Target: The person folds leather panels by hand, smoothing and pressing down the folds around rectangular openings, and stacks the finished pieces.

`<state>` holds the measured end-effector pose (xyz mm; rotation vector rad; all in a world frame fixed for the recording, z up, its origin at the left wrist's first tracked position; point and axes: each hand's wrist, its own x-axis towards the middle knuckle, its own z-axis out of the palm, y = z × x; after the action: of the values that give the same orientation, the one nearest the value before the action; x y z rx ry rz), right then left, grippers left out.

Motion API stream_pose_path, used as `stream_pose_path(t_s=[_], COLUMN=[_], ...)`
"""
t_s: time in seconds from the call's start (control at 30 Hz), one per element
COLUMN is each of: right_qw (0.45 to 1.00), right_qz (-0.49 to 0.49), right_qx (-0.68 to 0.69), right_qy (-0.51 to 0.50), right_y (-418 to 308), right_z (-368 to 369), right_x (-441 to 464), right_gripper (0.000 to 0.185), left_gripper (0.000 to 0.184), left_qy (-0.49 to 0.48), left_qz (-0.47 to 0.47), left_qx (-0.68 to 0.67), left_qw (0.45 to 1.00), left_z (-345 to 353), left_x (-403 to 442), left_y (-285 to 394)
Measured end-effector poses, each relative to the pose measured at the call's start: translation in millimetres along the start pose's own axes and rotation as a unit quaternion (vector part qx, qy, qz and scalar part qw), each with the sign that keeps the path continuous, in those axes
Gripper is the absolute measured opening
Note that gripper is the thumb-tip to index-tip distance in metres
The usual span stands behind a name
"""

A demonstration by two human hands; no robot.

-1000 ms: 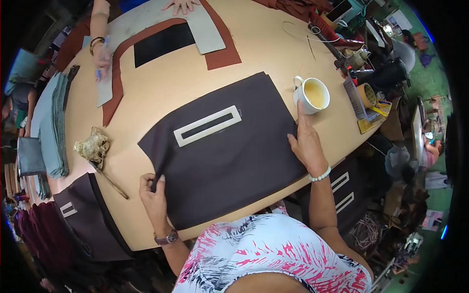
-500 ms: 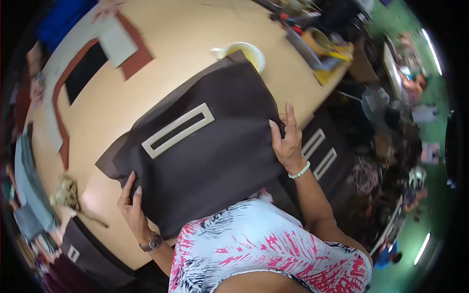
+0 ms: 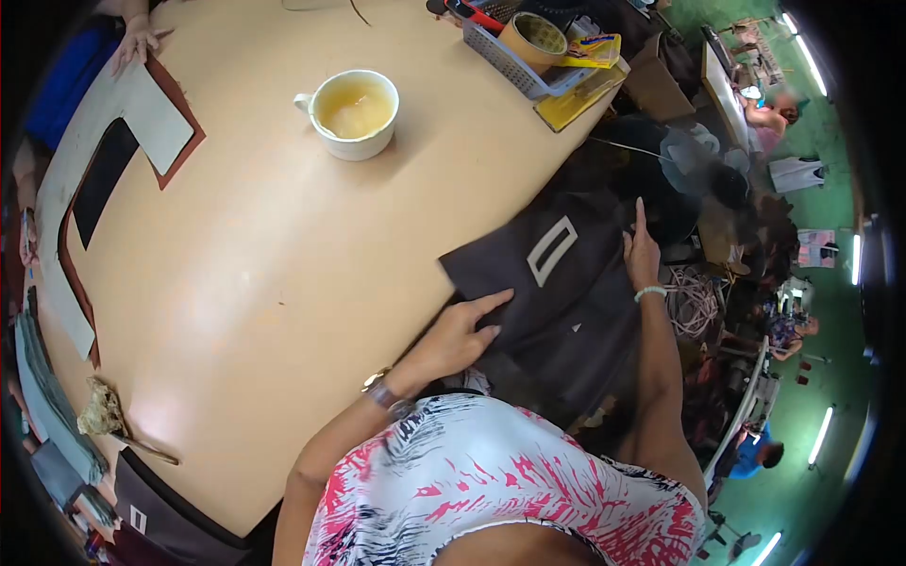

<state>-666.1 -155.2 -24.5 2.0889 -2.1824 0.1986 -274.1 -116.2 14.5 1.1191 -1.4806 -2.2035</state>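
Observation:
A dark fabric panel (image 3: 599,302), bearing a pale rectangular frame-shaped piece (image 3: 540,266), hangs off the table's right-hand edge. My left hand (image 3: 455,338) grips the panel near its left corner, with the index finger stretched over the cloth and some fingers hidden. On the far side my right hand (image 3: 643,257) holds the opposite edge, index finger pointing up. Up on the table (image 3: 283,245) stands a white cup (image 3: 356,115) of yellowish liquid, apart from both hands.
A co-worker's hand (image 3: 139,42) rests by a pale curved template (image 3: 156,108) over rust-brown cloth (image 3: 193,132). A basket (image 3: 505,64) holds tape at the table's far edge. A lumpy beige object (image 3: 98,407) and a folded dark piece (image 3: 165,509) lie lower left.
Both hands have carried the dark panel from the tabletop rightward past the edge. The view has turned right, so the cup and co-worker's template appear further left.

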Motion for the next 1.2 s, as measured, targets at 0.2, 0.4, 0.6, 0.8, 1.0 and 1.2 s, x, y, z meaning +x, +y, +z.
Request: stream_pose_path(t_s=[0.2, 0.4, 0.6, 0.8, 1.0, 1.2], right_qw=[0.997, 0.994, 0.985, 0.937, 0.910, 0.857], right_qz=[0.003, -0.002, 0.162, 0.343, 0.408, 0.452], right_qx=[-0.073, -0.096, -0.046, 0.034, 0.054, 0.206], right_qy=[-0.030, 0.048, 0.047, 0.053, 0.054, 0.137], right_y=[46, 20, -12, -32, -54, -34], right_z=[39, 79, 78, 58, 62, 70], right_x=[48, 85, 55, -42, -69, -56], right_gripper=[0.077, 0.074, 0.073, 0.077, 0.078, 0.078], left_gripper=[0.054, 0.053, 0.051, 0.046, 0.041, 0.045], left_qy=[0.144, 0.220, 0.263, 0.130, 0.001, -0.004], left_qz=[0.006, 0.060, 0.070, -0.059, -0.135, -0.124], left_qx=[0.017, -0.028, 0.111, -0.187, -0.254, -0.300], left_qw=[0.989, 0.973, 0.956, 0.972, 0.958, 0.946], left_z=[43, 39, 37, 36, 37, 34], left_x=[77, 80, 82, 75, 68, 64], left_y=[-119, -130, -137, -118, -107, -106])
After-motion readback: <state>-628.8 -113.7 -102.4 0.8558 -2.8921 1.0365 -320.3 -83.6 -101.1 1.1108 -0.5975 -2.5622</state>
